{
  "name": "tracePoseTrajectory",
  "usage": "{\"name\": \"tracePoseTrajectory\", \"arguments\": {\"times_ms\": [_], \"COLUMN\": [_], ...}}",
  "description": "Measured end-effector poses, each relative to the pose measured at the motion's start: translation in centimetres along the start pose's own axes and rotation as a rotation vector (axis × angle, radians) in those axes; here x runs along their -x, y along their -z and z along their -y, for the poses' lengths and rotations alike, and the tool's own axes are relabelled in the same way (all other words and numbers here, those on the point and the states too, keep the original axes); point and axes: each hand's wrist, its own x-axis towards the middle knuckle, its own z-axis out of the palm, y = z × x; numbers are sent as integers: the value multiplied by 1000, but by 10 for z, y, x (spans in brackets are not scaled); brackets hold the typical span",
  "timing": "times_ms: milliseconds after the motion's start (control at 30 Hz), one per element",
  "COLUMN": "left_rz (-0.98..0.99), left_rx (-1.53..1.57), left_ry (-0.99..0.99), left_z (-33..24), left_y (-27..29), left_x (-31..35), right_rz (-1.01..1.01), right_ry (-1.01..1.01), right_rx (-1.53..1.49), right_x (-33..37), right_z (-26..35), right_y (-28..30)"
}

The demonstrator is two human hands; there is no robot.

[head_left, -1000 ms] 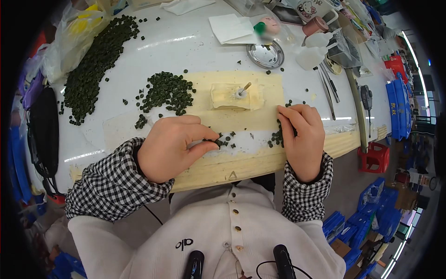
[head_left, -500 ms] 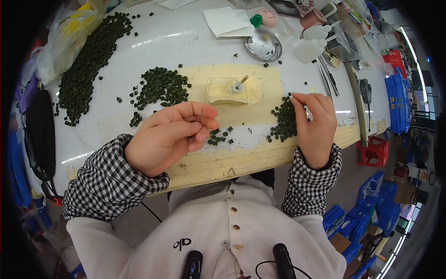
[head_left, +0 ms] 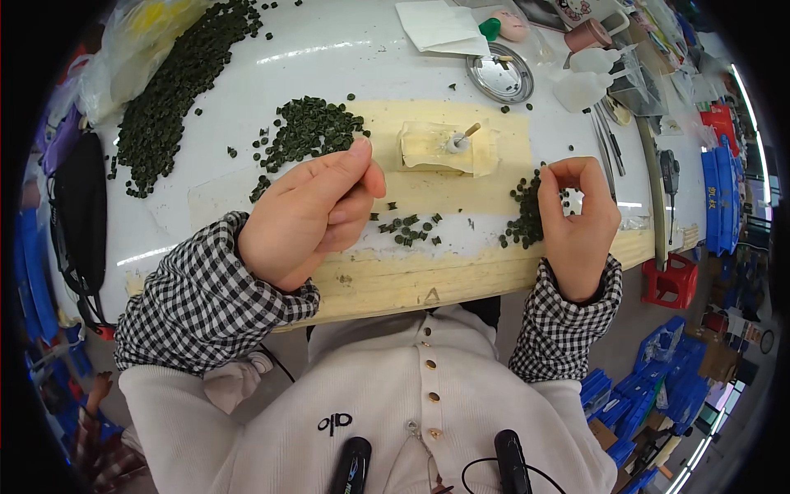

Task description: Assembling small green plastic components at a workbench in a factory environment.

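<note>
My left hand (head_left: 313, 216) is closed in a pinch, thumb on top of the curled fingers, just in front of the middle pile of small dark green spool-like parts (head_left: 309, 132). Thumb and index finger of my right hand (head_left: 581, 222) meet in a pinch beside a smaller pile of dark green parts (head_left: 522, 216). Whatever either fingertip holds is too small to make out. Between the hands and farther back stands a block wrapped in cream tape (head_left: 424, 156). On it sits a small whitish holder (head_left: 457, 144) with a brown stick (head_left: 471, 129) leaning out. Several loose parts (head_left: 407, 230) lie between my hands.
A large heap of dark green parts (head_left: 177, 103) spreads over the far left. Farther back are a round metal dish (head_left: 500, 82), white paper (head_left: 442, 29) and a translucent bottle (head_left: 580, 89). Tweezers (head_left: 603, 144) lie right of my right hand. A wooden edge (head_left: 395, 276) borders the table's front.
My left hand has gone from loosely curled fingers to a tighter pinch, its thumb tip raised. My right hand keeps its pinch by the right pile. The whole view has shifted slightly.
</note>
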Motion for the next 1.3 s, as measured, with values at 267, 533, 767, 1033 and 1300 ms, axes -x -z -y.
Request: {"name": "tracePoseTrajectory", "arguments": {"times_ms": [267, 533, 767, 1033, 1300], "left_rz": [138, 92, 99, 112, 141], "left_rx": [-196, -185, -106, -36, -5], "left_ry": [-57, 43, 14, -30, -42], "left_z": [7, -1, 5, 6, 8], "left_y": [-8, -18, -7, -9, -5], "left_x": [0, 5, 2, 2, 1], "right_rz": [192, 392, 448, 455, 379], "right_ry": [-286, -461, -468, -396, -279], "right_rx": [-670, -1250, -1390, -1232, -959], "right_x": [16, 22, 26, 21, 19], "right_z": [21, 21, 27, 46, 57], "right_y": [8, 1, -7, -7, -13]}}
